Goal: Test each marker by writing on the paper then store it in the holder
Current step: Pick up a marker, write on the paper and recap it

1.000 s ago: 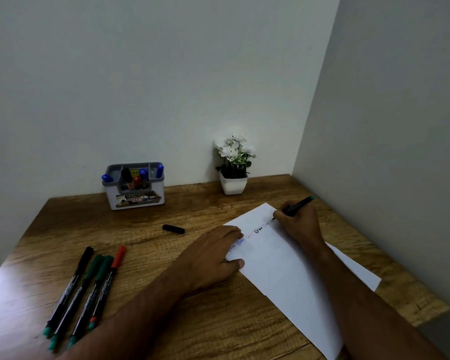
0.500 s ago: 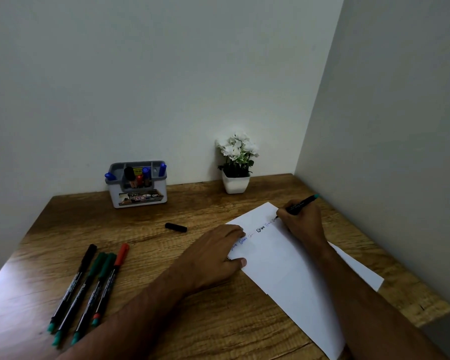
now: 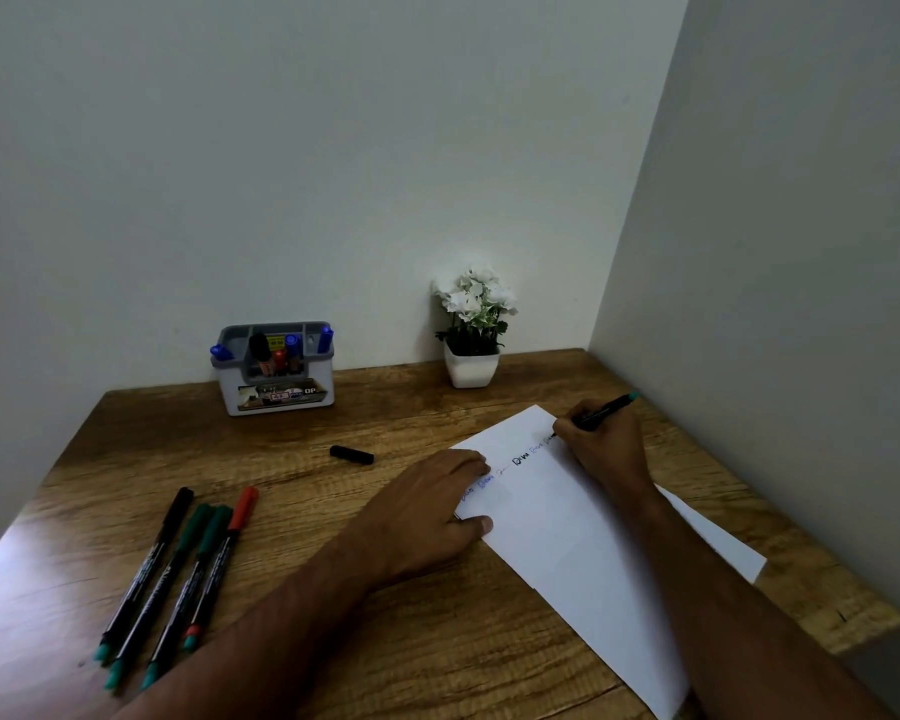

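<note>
A white paper point(image 3: 567, 522) lies on the wooden desk point(image 3: 333, 511) with a row of small scribbles along its far edge. My right hand point(image 3: 604, 441) grips an uncapped black marker point(image 3: 606, 410), tip touching the paper's far corner. My left hand point(image 3: 427, 511) rests flat on the paper's left edge, holding nothing. A black cap point(image 3: 352, 454) lies loose on the desk. Several capped markers point(image 3: 178, 569), black, green and red, lie side by side at the front left. The grey holder point(image 3: 274, 368) stands by the back wall with several markers inside.
A small white pot of white flowers point(image 3: 473, 332) stands at the back, near the corner. A wall runs close along the desk's right side. The desk's right edge lies just beyond the paper.
The right hand has crept slightly right along the scribble row while writing. The left hand stays flat on the paper. The view has shifted a little.
</note>
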### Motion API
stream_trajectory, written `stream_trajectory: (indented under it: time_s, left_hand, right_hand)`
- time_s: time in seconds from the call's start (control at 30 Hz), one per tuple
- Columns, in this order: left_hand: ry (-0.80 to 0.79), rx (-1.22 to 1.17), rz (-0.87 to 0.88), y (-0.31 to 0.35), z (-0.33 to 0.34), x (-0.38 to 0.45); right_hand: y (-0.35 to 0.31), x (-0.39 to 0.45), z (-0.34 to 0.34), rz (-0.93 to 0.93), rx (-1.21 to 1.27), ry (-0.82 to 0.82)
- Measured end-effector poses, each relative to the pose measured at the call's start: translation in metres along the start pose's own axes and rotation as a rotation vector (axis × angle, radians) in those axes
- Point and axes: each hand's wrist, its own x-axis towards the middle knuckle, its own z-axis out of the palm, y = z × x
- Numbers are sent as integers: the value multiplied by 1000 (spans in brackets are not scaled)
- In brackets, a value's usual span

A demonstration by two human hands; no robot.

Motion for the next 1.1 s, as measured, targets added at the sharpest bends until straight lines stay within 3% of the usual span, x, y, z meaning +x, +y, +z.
stream_trajectory:
  time_s: [0.3, 0.6, 0.83, 1.1]
  left_hand:
    - [-1, -22, -21, 3, -4, -3]
    - [86, -4, -80, 1, -33, -8]
    - [196, 87, -178, -50, -59, -29]
    - [188, 85, -269, -70, -60, -31]
  right_hand:
    - [-7, -1, -2, 35, 128, 55]
    - [-53, -19, 19, -63, 316, -137]
    - [-76, -36, 44, -160, 382, -269]
    - [-86, -54, 67, -12, 535, -390]
